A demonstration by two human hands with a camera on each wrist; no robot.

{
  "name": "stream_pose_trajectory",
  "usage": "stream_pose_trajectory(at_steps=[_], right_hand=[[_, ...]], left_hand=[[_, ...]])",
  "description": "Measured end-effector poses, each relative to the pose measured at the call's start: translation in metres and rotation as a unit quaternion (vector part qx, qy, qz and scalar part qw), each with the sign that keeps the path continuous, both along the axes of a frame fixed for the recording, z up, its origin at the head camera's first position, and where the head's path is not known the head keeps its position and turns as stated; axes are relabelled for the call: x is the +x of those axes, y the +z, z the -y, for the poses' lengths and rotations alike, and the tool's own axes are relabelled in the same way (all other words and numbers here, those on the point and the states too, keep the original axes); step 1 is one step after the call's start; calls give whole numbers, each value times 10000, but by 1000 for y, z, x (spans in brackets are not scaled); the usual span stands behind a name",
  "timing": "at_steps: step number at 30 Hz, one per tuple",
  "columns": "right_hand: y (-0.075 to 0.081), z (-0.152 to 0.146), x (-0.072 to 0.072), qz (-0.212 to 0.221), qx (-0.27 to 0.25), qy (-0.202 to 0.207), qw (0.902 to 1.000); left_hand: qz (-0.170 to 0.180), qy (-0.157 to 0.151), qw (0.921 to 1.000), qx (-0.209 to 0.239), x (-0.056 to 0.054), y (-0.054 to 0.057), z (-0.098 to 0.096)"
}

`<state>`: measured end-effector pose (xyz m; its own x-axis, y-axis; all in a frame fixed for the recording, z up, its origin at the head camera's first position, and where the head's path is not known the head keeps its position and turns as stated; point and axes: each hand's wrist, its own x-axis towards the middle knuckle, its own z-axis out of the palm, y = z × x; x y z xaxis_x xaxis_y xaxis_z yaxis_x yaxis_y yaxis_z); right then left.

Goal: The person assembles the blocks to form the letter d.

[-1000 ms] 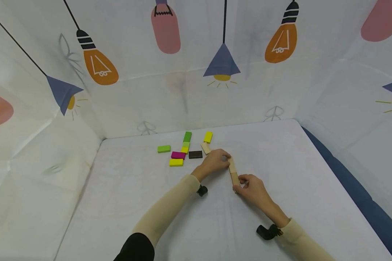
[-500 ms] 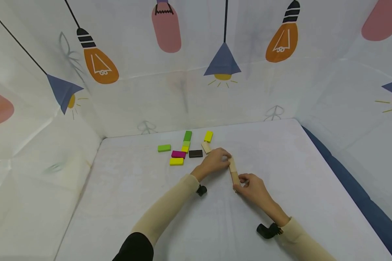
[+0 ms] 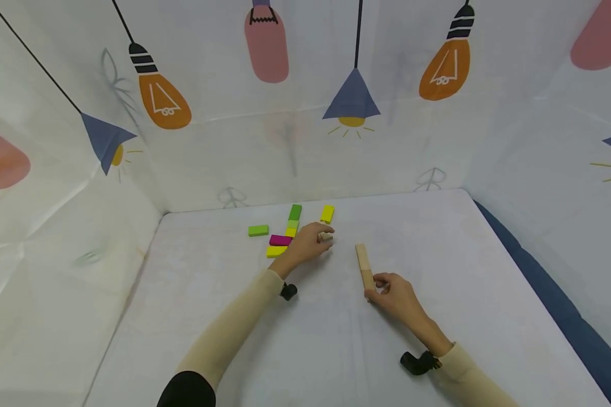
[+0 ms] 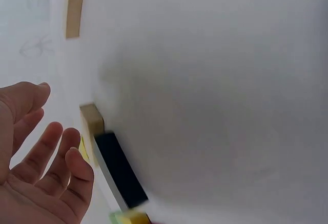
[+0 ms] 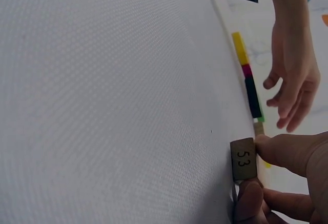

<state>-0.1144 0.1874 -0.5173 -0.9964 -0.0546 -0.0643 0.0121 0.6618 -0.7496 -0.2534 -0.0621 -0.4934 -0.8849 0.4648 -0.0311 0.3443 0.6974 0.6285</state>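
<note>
1. Three green blocks [image 3: 258, 230], two yellow blocks [image 3: 276, 251], one magenta block [image 3: 280, 240].
2. Left hand [image 3: 309, 242], fingers parted, loosely bent, near one black block [image 4: 120, 170], one loose wooden block [image 4: 92, 119], one farther yellow block [image 3: 327, 213].
3. Two joined wooden blocks [image 3: 362, 259] right of centre, end to end, long axis pointing away, slightly leftward; near end reads "53".
4. Right hand [image 3: 397, 299], thumb and fingers pinching the nearer one.

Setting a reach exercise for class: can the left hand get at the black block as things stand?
Probably yes: the left hand looks empty and hovers nearby, and nothing covers the black block, though a wooden block sits close to one end.
</note>
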Motion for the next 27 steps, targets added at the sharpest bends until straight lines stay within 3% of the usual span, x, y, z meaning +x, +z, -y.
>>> stream_pose_trajectory(at_steps=[5, 9, 14, 20, 27], right_hand=[[-1, -2, 1, 42, 39, 27, 10000], [0, -4, 1, -19, -9, 6, 10000], [-1, -5, 3, -7, 29, -11, 10000], [-4, -4, 4, -38, -1, -46, 10000], [-6, -2, 1, -84, -34, -107, 9999]], left_hand=[[12, 291, 9995, -110, -3, 4, 24], [-86, 581, 9982, 141, -6, 8, 39], [-104, 910, 9947, 458, -6, 1, 52], [-109, 986, 9946, 320, -4, -14, 57], [-284, 868, 9957, -164, -6, -16, 54]])
